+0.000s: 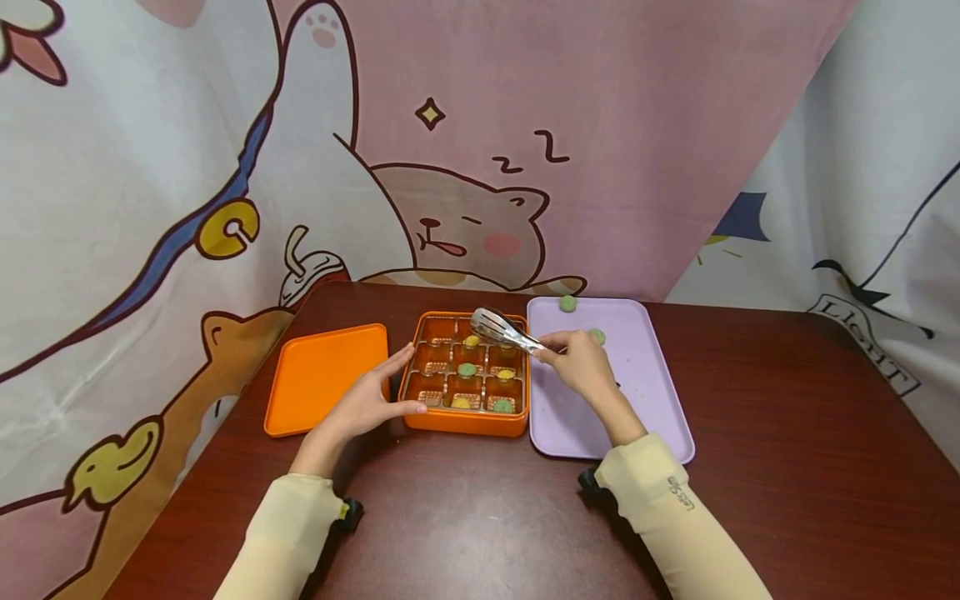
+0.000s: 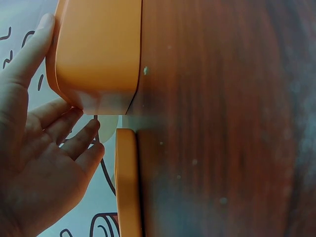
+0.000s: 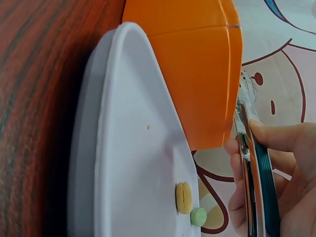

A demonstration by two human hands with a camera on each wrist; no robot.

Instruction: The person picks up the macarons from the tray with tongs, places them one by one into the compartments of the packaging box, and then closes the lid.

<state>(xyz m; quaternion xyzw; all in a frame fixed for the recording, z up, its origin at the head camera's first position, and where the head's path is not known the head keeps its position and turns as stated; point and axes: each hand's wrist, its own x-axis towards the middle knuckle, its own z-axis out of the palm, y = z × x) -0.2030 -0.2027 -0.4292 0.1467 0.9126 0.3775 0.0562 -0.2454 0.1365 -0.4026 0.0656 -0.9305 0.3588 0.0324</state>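
Over the box point(image 1: 465, 422), steadied by the spread left hand point(image 1: 366, 402), tongs point(image 1: 510, 333) pinched by the right hand point(image 1: 581, 365) should be lowered gently.

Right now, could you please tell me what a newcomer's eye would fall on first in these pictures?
Probably the bright orange square box on the dark brown table, with round green and yellow macarons inside it. The silver metal tongs in the right hand come next, reaching over the box's far part. Behind the table, a sleeping cartoon animal shows on the pink and white printed cloth.
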